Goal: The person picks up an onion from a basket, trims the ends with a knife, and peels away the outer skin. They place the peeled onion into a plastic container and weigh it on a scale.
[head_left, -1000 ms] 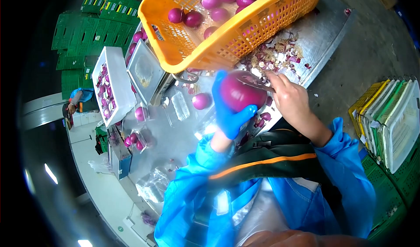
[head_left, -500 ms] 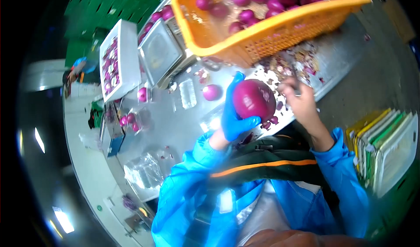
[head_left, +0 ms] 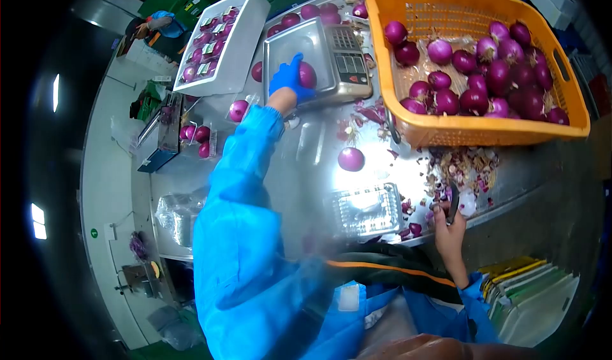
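My left hand, in a blue glove, reaches over the steel pan of a weighing scale. Its fingers and palm rest around a peeled red onion, partly hidden by the glove. Near the table's front edge, my bare right hand grips a small knife with a dark, curved blade pointing up. Another peeled red onion lies on the steel table. A clear plastic tray sits between my arms.
An orange basket of red onions stands at the back right, with peelings before it. Left of the scale is a white foam box of packed onions. A stack of boards stands lower right. Another person works far left.
My left hand has carried the onion from in front of me, up and left, to the scale pan. The knife hand is lower and apart from it. The view has shifted.
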`<state>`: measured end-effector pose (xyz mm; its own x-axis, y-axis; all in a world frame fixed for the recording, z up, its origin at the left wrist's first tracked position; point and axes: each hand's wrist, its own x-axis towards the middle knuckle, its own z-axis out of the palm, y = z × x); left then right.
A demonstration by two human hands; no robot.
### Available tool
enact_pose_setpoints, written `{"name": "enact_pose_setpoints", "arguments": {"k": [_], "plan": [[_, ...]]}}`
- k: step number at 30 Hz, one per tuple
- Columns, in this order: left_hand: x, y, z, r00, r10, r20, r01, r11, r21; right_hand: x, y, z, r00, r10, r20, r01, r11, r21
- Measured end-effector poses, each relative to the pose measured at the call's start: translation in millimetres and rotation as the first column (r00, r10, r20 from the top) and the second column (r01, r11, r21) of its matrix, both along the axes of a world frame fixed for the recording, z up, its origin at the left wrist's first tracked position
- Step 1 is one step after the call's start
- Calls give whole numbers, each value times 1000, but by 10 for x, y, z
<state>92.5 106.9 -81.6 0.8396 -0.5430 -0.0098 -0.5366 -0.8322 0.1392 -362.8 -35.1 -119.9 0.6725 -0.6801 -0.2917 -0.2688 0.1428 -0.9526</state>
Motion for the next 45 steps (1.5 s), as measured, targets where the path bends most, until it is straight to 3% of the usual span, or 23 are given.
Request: {"name": "enact_pose_setpoints", "arguments": {"k": [1,2,4,8,10,12,16,19,22,29,32,36,39,42,45], "plan": [[123,-33,-22,1000,-9,23,8,998,61,9,5,2,1000,-9,-9,9,1000,-3],[223,-51,-76,999,-18,41,13,992,123,-17,-25,-126,1000,17,-9,-18,991,-134],[298,-111,-42,998,-42,51,27,967,254,-31,-55,-272,1000,13,13,-12,990,-139],[716,48,-238,988,-154,12,154,988,-24,50,-125,-289,1000,17,0,-17,997,-80],[902,182,-275,994,-73,-78,40,934,-356,96,-147,-276,1000,16,7,-16,999,-43],[1027,334,-327,988,-30,-153,-69,793,-605,126,-172,-211,999,28,20,-27,999,-25],[1003,517,-382,996,14,-91,-74,699,-711,105,-208,-342,998,44,35,-40,994,-105],[815,458,-365,999,-11,30,27,796,-605,119,-217,-314,999,48,24,-46,994,-100],[673,288,-293,975,-137,175,191,919,-345,102,-240,-393,998,63,16,-60,982,-179],[615,-47,-404,998,-63,-16,61,994,-94,120,-198,-341,999,46,7,-44,979,-201],[525,30,-516,999,28,31,-20,972,-232,97,-156,-264,1000,24,14,-21,978,-210],[-92,345,-476,987,36,156,25,929,-370,38,-124,-339,1000,-2,-5,1,964,-264],[-571,616,-756,967,125,223,-49,947,-318,66,-37,-322,1000,-10,16,14,971,-239],[-779,804,-1164,983,165,85,-129,938,-320,145,71,-171,999,48,3,-44,951,-305],[-823,1020,-1314,970,229,85,-194,935,-298,230,189,-133,996,82,34,-67,944,-323]]}}
